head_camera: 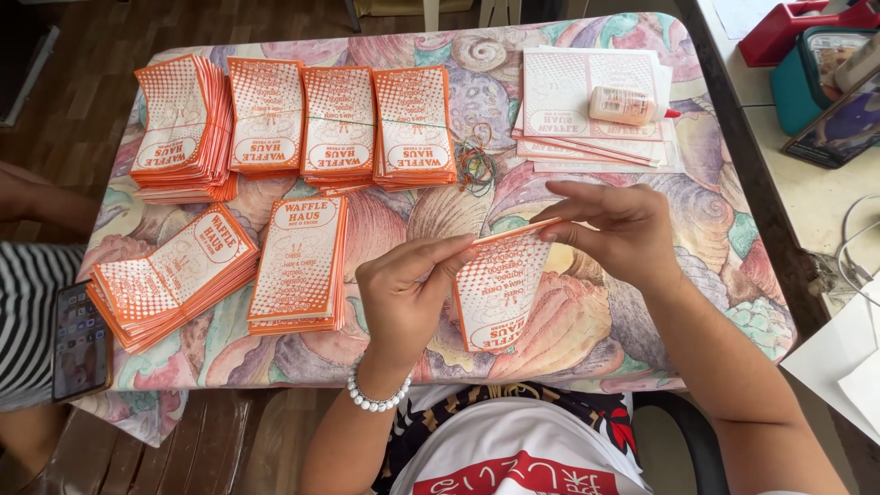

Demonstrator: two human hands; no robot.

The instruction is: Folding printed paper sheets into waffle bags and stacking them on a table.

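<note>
We pinch an orange-and-white paper sleeve [500,298] above the table [587,321]: our left hand [403,298] clamps fingers together on its upper left corner, our right hand [623,229] nips its top edge.

We count six stacks of orange-and-white printed paper sleeves [266,115], one loose sleeve [500,293], one pile of flat white sheets [596,137], one small glue bottle [628,105], one phone [78,339].
</note>
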